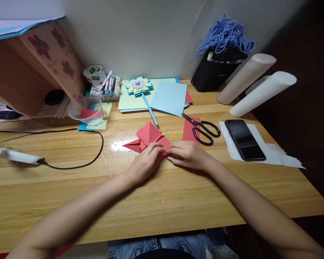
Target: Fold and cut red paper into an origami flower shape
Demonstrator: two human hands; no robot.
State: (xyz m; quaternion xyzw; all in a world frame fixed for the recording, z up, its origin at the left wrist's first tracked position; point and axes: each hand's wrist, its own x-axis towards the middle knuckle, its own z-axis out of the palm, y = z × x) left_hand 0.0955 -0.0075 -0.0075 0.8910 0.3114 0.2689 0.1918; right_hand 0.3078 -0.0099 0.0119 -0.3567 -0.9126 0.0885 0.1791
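Folded red paper (149,133) lies on the wooden table, with a narrow pointed flap to its left and a larger square part at the top. My left hand (148,162) has its fingers curled on the paper's lower right part. On the same part, from the right, my right hand (187,154) pinches the paper's lower edge. The fingertips of both hands nearly meet there and hide some of the fold. Black-handled scissors (199,127) rest on a flat red sheet (188,133) just beyond my right hand.
Behind are a paper flower (138,85) on a blue stick, a light blue sheet (169,98), markers (108,84) and a plastic tub (86,111). A phone (244,140) and two white tubes (264,93) stand or lie right. A glue gun (16,155) with its cable lies left.
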